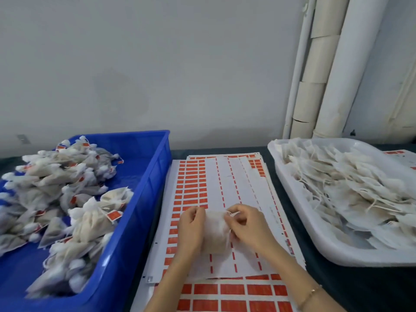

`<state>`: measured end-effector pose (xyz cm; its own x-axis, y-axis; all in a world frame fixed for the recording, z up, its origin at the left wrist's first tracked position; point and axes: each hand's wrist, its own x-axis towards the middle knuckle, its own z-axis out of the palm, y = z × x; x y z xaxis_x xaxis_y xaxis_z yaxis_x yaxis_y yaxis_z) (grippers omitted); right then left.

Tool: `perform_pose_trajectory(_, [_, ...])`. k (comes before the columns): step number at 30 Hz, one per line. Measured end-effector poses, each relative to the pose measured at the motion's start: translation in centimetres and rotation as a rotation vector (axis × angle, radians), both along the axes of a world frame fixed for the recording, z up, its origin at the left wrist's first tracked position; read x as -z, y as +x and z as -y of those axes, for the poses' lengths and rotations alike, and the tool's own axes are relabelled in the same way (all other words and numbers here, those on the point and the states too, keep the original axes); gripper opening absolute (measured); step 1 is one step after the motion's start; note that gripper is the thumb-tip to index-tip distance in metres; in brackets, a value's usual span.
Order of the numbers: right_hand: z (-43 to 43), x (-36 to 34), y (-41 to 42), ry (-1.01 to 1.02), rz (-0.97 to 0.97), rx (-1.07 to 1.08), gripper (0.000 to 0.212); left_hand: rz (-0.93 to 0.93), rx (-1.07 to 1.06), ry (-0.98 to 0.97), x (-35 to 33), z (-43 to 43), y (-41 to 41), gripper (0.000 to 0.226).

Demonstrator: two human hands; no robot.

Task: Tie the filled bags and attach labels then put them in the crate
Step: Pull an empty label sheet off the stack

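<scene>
In the head view, a small white bag [216,233] is held between the two hands, just above the sheets of red labels [191,183] that lie on the dark table [337,289]. The left hand [191,226] is on the left side of the bag, with its fingers curled around it, so it grips the bag. The right hand [245,224] is on the right side, touching the bag, and its fingertips pinch the thin string [233,213] at the upper end of the bag. A thin bracelet [311,293] is on the right wrist.

To the left of the sheets stands a blue crate [157,176]. Inside it lies a heap of tied bags [56,188], many with a red label. To the right stands a white tray [292,210], full of flat bags with loose strings [349,188]. Behind the tray, white pipes [326,64] go up along the wall.
</scene>
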<state>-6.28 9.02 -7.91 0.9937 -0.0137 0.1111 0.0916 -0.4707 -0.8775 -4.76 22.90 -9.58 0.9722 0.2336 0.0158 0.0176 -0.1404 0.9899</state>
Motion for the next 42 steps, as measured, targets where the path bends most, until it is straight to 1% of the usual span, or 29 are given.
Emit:
perform_pose_trajectory(2, [-1.0,1.3,1.1,0.043,-0.021,0.009,0.01,-0.025,-0.019,0.006,0.7,-0.9,0.7,0.012])
perform_pose_trajectory(3, [-1.3,1.9,1.6,0.065,-0.01,0.015,0.011,-0.022,0.001,0.008,0.9,-1.1,1.0,0.005])
perform_pose_trajectory(4, [-1.5,2.3,1.8,0.08,0.011,0.025,0.012,-0.014,0.038,0.019,1.0,-1.2,1.2,0.004])
perform_pose_trajectory(7, [-1.4,3.5,2.3,0.071,0.076,0.05,0.006,0.035,0.124,0.114,1.8,-1.2,1.3,0.024])
perform_pose_trajectory(9, [-1.1,3.9,2.4,0.067,0.112,0.046,0.01,0.089,0.151,0.166,2.5,-1.2,1.1,0.024])
perform_pose_trajectory(11, [-0.9,4.1,2.4,0.07,0.156,0.065,0.013,0.138,0.178,0.165,2.8,-1.2,1.1,0.015])
perform_pose_trajectory(13, [-0.7,4.1,2.4,0.036,0.184,0.087,0.01,0.153,0.171,0.175,2.7,-1.2,1.2,0.01])
perform_pose_trajectory(16, [-0.4,4.2,2.3,-0.022,0.217,0.083,0.014,0.144,0.153,0.207,2.8,-1.2,1.2,0.01])
perform_pose_trajectory(18, [-0.3,4.3,2.3,-0.049,0.247,0.082,0.016,0.135,0.166,0.222,2.8,-1.2,1.1,0.011])
perform_pose_trajectory(21, [-0.3,4.5,2.4,-0.122,0.281,0.093,0.019,0.148,0.203,0.195,2.5,-1.2,1.3,0.012])
perform_pose_trajectory(23, [-0.4,4.5,2.3,-0.159,0.293,0.09,0.018,0.168,0.22,0.201,2.3,-1.0,1.3,0.008])
perform_pose_trajectory(25, [-0.5,4.6,2.3,-0.168,0.307,0.1,0.017,0.18,0.197,0.227,2.3,-0.9,1.3,0.014])
perform_pose_trajectory(27, [-0.6,4.6,2.2,-0.153,0.313,0.114,0.013,0.184,0.182,0.193,2.3,-1.0,1.3,0.014])
perform_pose_trajectory(31, [-0.4,4.4,2.1,-0.141,0.347,0.14,0.004,0.22,0.251,0.104,2.0,-0.5,0.8,0.017])
perform_pose_trajectory(34, [-0.2,4.2,2.0,-0.158,0.367,0.191,0.012,0.244,0.288,0.041,1.7,-0.4,0.6,0.019])
perform_pose_trajectory(37, [-0.1,4.1,2.1,-0.165,0.331,0.268,0.019,0.248,0.304,-0.014,1.4,-0.3,0.4,0.02])
perform_pose_trajectory(39, [-0.1,4.0,2.2,-0.16,0.319,0.314,0.022,0.259,0.323,-0.052,1.4,-0.2,0.2,0.025])
perform_pose_trajectory(42, [0.0,4.1,2.3,-0.163,0.302,0.348,0.022,0.24,0.327,-0.037,1.0,-0.1,-0.1,0.028])
